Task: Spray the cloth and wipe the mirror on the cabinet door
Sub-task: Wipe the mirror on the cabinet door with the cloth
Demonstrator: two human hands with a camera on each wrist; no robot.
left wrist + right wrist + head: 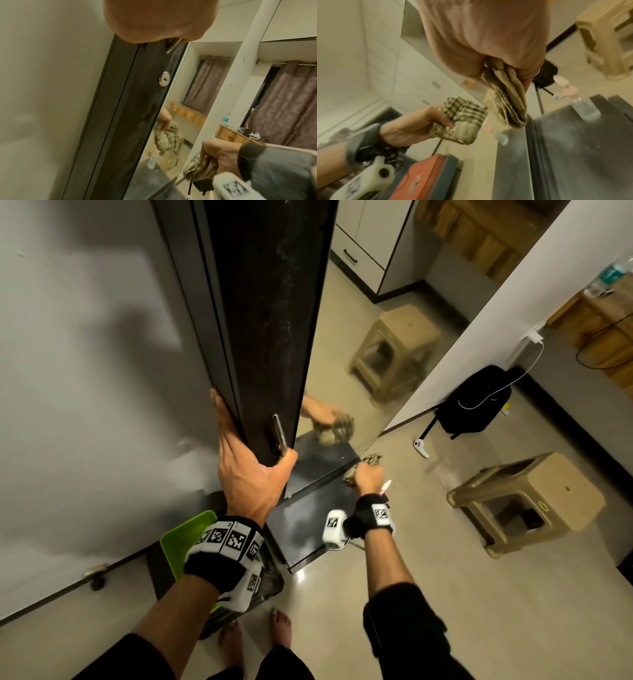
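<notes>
The tall mirror (342, 337) sits on the front of a dark cabinet door (270, 320), which stands ajar. My left hand (253, 463) grips the door's edge beside its metal handle (279, 436), fingers wrapped round the back. My right hand (368, 477) holds a bunched checked cloth (371, 459) at the mirror's bottom right corner; the glass reflects both. The wrist views show the cloth (510, 102) squeezed in the fist (199, 170). A clear spray bottle (582, 106) with a pink nozzle stands on the dusty black ledge (308, 518) under the mirror.
A beige plastic stool (527, 498) stands on the floor to the right. Beyond it are a black bag (476, 398) and a white controller (421, 448). A green lid (185, 539) is by my left wrist. The door has a keyhole (164, 80).
</notes>
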